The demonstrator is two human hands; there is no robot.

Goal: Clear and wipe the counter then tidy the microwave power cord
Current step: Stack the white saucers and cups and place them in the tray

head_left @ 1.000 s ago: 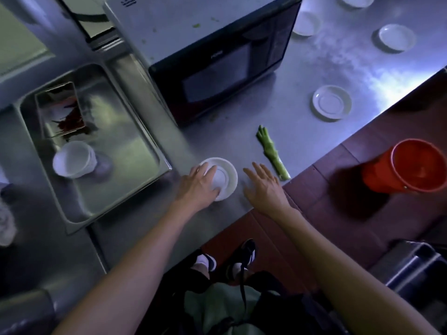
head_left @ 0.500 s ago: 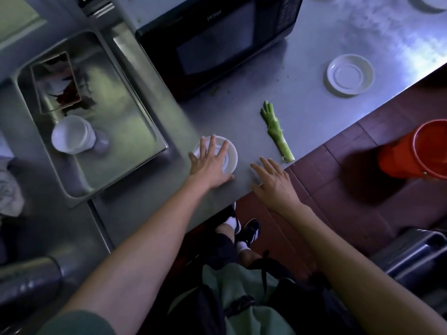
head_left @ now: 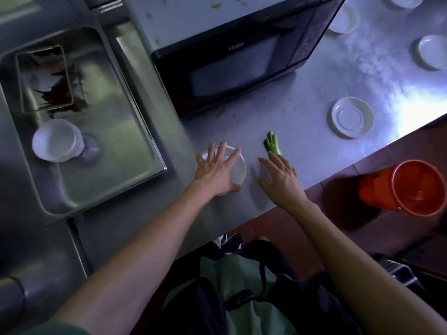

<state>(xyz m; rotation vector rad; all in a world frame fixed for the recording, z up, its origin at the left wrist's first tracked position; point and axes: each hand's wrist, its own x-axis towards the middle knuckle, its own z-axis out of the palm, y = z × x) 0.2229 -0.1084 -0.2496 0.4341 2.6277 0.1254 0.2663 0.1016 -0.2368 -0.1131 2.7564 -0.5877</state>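
Small white saucer (head_left: pixel 235 169) sits near the counter's (head_left: pixel 314 146) front edge, under your left hand (head_left: pixel 216 169), whose fingers are spread flat on top, pressing rather than gripping. Just right of it, your right hand (head_left: pixel 278 178) lies open and holds nothing, fingertips touching the green stalk (head_left: pixel 272 146). Risk: pull the saucer toward you flat-handed and it could skid off the edge; a loose sweep could roll the stalk onto the floor, short of the red bucket (head_left: pixel 408 189).

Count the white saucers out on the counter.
5: one under the left hand, one right of the green stalk, three at the far right. The microwave may hide others.
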